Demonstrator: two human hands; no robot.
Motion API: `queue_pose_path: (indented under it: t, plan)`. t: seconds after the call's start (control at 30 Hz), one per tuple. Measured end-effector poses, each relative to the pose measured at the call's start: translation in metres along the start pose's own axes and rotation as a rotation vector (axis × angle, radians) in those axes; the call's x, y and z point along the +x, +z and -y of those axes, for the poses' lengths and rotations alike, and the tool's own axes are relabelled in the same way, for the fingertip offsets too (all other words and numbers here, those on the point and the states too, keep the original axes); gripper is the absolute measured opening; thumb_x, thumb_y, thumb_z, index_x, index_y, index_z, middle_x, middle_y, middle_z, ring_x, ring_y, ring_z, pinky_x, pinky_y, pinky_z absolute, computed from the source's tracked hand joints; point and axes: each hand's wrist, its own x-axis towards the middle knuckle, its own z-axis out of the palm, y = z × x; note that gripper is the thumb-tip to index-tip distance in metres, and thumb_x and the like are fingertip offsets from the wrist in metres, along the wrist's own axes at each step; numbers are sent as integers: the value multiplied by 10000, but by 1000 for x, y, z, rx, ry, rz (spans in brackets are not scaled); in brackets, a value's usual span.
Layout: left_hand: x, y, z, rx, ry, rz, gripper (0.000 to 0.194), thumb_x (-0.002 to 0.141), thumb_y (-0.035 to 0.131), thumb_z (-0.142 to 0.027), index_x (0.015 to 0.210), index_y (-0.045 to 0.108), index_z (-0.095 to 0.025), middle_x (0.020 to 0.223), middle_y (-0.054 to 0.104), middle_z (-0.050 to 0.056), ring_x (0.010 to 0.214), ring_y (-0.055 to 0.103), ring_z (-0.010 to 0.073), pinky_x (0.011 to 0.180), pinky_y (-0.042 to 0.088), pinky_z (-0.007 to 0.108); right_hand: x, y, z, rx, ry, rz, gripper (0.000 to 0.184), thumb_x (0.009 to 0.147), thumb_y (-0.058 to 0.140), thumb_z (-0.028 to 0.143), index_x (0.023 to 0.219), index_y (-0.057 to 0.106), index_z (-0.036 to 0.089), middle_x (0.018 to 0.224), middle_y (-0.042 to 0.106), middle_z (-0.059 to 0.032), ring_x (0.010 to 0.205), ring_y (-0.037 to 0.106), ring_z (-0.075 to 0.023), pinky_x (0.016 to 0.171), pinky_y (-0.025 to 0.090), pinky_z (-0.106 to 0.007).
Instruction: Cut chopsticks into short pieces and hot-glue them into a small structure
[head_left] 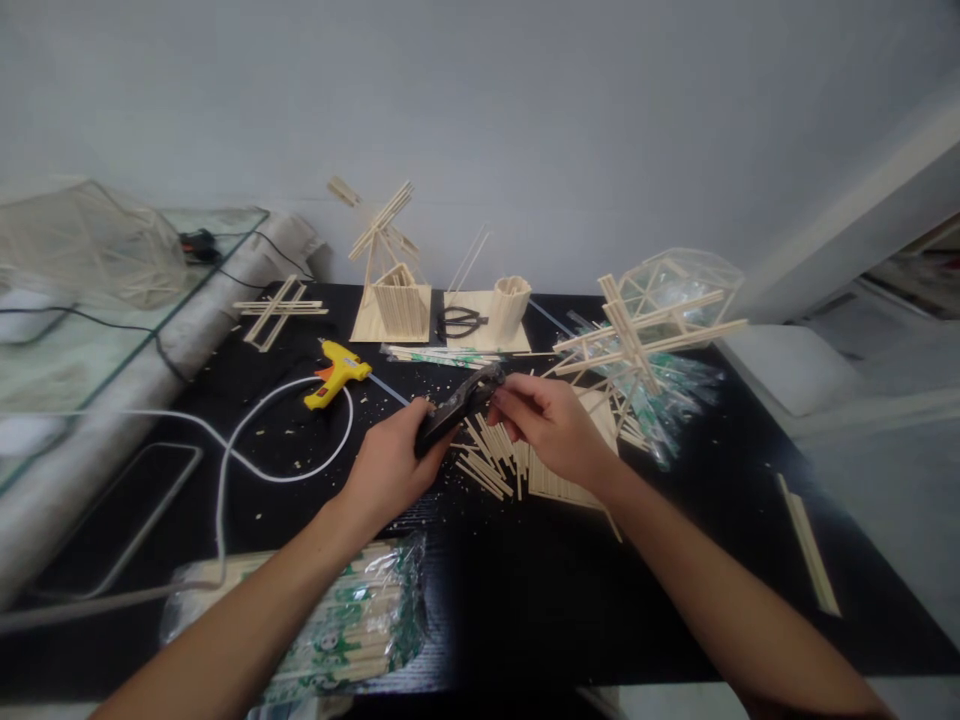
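Observation:
A dark, long-handled hand tool (456, 405), which looks like a cutter, is gripped in my left hand (390, 455) and points up to the right. At its upper end, my right hand (556, 425) has thumb and fingers pinched together; what they hold, if anything, is hidden. Beneath both hands lies a pile of short cut wooden sticks (491, 458). A flat panel of sticks (562, 478) is partly covered by my right hand and forearm.
A yellow glue gun (335, 375) with a looping white cable (225, 490) lies left. Behind are stick models (400, 303), a round stick tower (510, 308) and black scissors (461, 322). Stick blades (634, 335) stand right. Wrapped chopsticks (360, 620) lie in front.

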Motion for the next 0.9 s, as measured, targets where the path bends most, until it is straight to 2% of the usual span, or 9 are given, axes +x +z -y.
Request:
queue_pose_path:
  t: [0.17, 0.4, 0.53, 0.9]
  plan:
    - [0, -1, -1, 20, -1, 15, 244, 975, 522, -452, 919, 548, -216, 755, 627, 10, 662, 597, 184, 638, 396, 298, 1, 0, -2, 7, 4, 3, 329, 1011, 524, 326, 730, 635, 195, 567, 512, 41, 518, 468, -89, 544, 373, -279]
    - [0, -1, -3, 57, -5, 7, 230, 966, 521, -426, 857, 505, -224, 711, 615, 14, 623, 596, 187, 603, 389, 289, -1, 1, -6, -11, 10, 0, 340, 1025, 520, 361, 753, 647, 201, 595, 544, 31, 532, 485, -93, 557, 388, -280]
    - [0, 0, -2, 91, -31, 28, 226, 963, 526, -406, 829, 483, -229, 661, 605, 2, 565, 590, 185, 562, 368, 277, -1, 2, -4, -22, 11, -11, 353, 1021, 529, 355, 727, 647, 199, 549, 508, 43, 507, 465, -89, 547, 379, -277]
    - [0, -4, -7, 347, -105, 67, 98, 899, 598, -309, 879, 560, -221, 655, 667, 39, 599, 680, 263, 552, 350, 297, -1, 4, -2, 2, 41, -10, 343, 1009, 533, 337, 710, 629, 199, 532, 486, 50, 492, 447, -89, 537, 366, -278]
